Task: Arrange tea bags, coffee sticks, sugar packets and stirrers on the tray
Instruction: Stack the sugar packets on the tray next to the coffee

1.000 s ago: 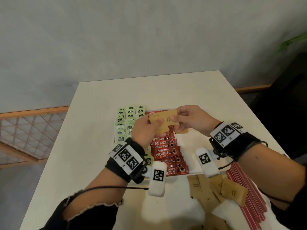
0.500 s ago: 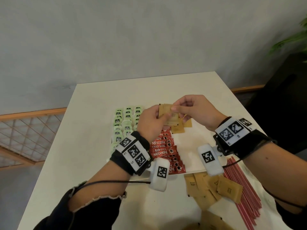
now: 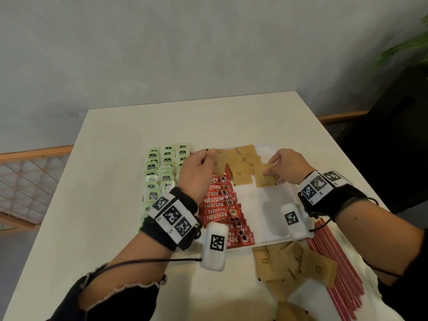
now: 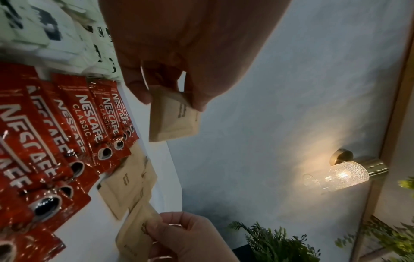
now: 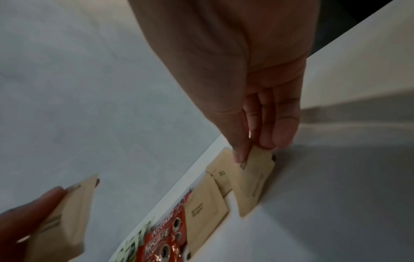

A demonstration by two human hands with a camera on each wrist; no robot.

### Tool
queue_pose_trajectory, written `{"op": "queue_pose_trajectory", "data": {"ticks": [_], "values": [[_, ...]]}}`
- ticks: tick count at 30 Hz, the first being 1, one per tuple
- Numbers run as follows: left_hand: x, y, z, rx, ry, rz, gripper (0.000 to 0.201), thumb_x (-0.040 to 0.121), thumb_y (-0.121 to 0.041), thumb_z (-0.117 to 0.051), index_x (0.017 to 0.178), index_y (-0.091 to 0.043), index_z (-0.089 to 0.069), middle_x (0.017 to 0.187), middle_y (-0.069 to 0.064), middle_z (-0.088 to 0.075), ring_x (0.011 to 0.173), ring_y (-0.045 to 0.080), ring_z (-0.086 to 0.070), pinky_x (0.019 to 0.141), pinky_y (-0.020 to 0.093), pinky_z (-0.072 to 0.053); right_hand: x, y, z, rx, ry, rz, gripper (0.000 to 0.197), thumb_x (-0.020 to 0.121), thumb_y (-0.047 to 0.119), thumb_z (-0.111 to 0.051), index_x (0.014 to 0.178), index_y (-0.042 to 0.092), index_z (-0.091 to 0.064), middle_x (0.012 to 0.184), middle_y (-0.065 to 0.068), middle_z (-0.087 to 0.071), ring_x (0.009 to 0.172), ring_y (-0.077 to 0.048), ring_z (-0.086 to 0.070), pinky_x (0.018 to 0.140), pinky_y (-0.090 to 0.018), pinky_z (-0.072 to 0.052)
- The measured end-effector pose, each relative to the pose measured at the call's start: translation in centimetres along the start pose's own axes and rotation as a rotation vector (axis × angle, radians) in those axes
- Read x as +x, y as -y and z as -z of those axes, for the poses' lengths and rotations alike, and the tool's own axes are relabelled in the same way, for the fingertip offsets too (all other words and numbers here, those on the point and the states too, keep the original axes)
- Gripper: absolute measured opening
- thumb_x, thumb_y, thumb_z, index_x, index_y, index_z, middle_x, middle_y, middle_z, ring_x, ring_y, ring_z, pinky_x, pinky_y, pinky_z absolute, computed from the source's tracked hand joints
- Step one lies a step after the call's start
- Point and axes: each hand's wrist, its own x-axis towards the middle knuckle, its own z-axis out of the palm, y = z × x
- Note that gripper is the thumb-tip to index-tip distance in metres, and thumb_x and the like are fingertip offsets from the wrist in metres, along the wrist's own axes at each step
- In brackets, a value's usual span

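Note:
A white tray (image 3: 266, 209) lies on the table with green tea bags (image 3: 162, 172) in rows at its left and red coffee sticks (image 3: 220, 205) down its middle. Brown sugar packets (image 3: 243, 163) lie at the tray's far end. My left hand (image 3: 196, 174) pinches a brown sugar packet (image 4: 174, 115) above the coffee sticks. My right hand (image 3: 287, 167) pinches another sugar packet (image 5: 253, 179) whose lower edge meets the tray floor, right of the laid ones. Red stirrers (image 3: 335, 262) lie on the table at the near right.
A loose heap of sugar packets (image 3: 291, 265) lies on the table in front of the tray. The white table (image 3: 111, 181) has bare surface at the left and far side. A wall stands behind, and a plant (image 3: 407, 49) at the far right.
Both hands have drawn apart. The right hand has moved right and down with one packet to the tray floor; the left keeps its packet above the coffee sticks.

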Motion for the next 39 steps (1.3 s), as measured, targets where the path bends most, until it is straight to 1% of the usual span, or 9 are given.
{"op": "queue_pose_trajectory", "data": {"ticks": [5, 9, 11, 15, 20, 24, 29, 34, 39], "values": [[0.0, 0.3, 0.1, -0.063, 0.02, 0.058, 0.071, 0.08, -0.067, -0.049, 0.095, 0.002, -0.061, 0.092, 0.031, -0.062, 0.076, 0.042, -0.061, 0.08, 0.059, -0.051, 1.1, 0.6, -1.0, 0.062, -0.027, 0.02, 0.032, 0.077, 0.018, -0.081, 0.096, 0.013, -0.056, 0.085, -0.009, -0.065, 0.058, -0.019, -0.062, 0.052, -0.025, -0.047], [-0.1, 0.1, 0.6, -0.166, 0.032, 0.167, 0.027, 0.096, -0.038, -0.058, 0.098, -0.015, -0.072, 0.077, 0.012, -0.06, 0.06, 0.018, -0.054, 0.054, 0.032, -0.051, 1.2, 1.0, -1.3, 0.128, -0.029, 0.028, 0.036, 0.077, 0.02, -0.081, 0.101, 0.011, -0.056, 0.078, -0.006, -0.066, 0.06, -0.021, -0.065, 0.059, -0.029, -0.054], [-0.1, 0.3, 0.8, -0.229, 0.052, 0.201, 0.019, 0.095, -0.025, -0.061, 0.107, -0.015, -0.072, 0.086, 0.005, -0.066, 0.059, 0.009, -0.057, 0.049, 0.022, -0.05, 1.0, 1.1, -1.3, 0.12, -0.061, 0.059, 0.036, 0.079, 0.029, -0.078, 0.102, 0.013, -0.055, 0.079, -0.003, -0.065, 0.068, -0.024, -0.067, 0.069, -0.037, -0.057], [-0.4, 0.2, 0.8, -0.288, 0.03, 0.221, 0.019, 0.093, -0.016, -0.064, 0.108, -0.005, -0.067, 0.098, 0.012, -0.073, 0.073, 0.018, -0.072, 0.053, 0.023, -0.057, -1.3, 2.5, -1.0, 0.333, -0.11, 0.122, 0.04, 0.093, 0.051, -0.053, 0.099, 0.012, -0.062, 0.09, -0.003, -0.067, 0.071, -0.019, -0.063, 0.064, -0.035, -0.053], [-1.2, -1.0, -0.2, -0.371, 0.025, 0.22, 0.014, 0.094, -0.008, -0.061, 0.104, 0.001, -0.056, 0.106, 0.015, -0.067, 0.087, 0.023, -0.074, 0.064, 0.028, -0.061, -5.6, 4.7, -1.4, 0.562, 0.318, 0.21, 0.025, 0.092, 0.037, -0.061, 0.089, 0.012, -0.066, 0.081, -0.004, -0.067, 0.061, -0.011, -0.06, 0.056, -0.023, -0.05], [-1.9, -1.6, -0.7, -0.18, 0.095, 0.162, 0.016, 0.089, -0.011, -0.068, 0.09, -0.011, -0.052, 0.097, 0.009, -0.061, 0.093, 0.026, -0.069, 0.07, 0.036, -0.061, -6.4, 5.2, -0.6, 0.622, 0.261, 0.295, 0.01, 0.091, 0.014, -0.065, 0.081, 0.013, -0.063, 0.074, -0.006, -0.065, 0.057, -0.01, -0.059, 0.058, -0.025, -0.052], [-2.1, -2.0, -0.5, 0.045, 0.083, -0.035, 0.01, 0.088, -0.03, -0.069, 0.091, -0.022, -0.063, 0.08, 0.006, -0.067, 0.067, 0.015, -0.061, 0.066, 0.035, -0.05, -7.1, 5.2, 0.9, 0.564, 0.246, 0.34, 0.014, 0.087, 0.013, -0.07, 0.094, 0.001, -0.069, 0.076, -0.013, -0.063, 0.064, -0.012, -0.057, 0.06, -0.017, -0.052], [-2.1, -2.1, -0.7, -0.005, 0.115, 0.015, 0.02, 0.089, -0.026, -0.07, 0.092, -0.009, -0.061, 0.09, 0.012, -0.073, 0.077, 0.023, -0.071, 0.083, 0.043, -0.058, -6.4, 4.8, 0.3, 0.687, 0.232, 0.272, 0.015, 0.089, 0.012, -0.068, 0.09, -0.003, -0.069, 0.08, -0.011, -0.06, 0.075, -0.017, -0.057, 0.063, -0.02, -0.052], [-1.7, -0.9, -0.1, 0.168, 0.087, -0.003, 0.002, 0.09, -0.023, -0.063, 0.089, -0.023, -0.064, 0.096, -0.006, -0.068, 0.091, 0.017, -0.065, 0.092, 0.04, -0.052, -4.7, 1.9, -1.7, 0.463, 0.172, 0.122, 0.017, 0.085, 0.012, -0.072, 0.075, 0.0, -0.065, 0.068, -0.01, -0.061, 0.061, -0.017, -0.057, 0.064, -0.026, -0.057]]}}
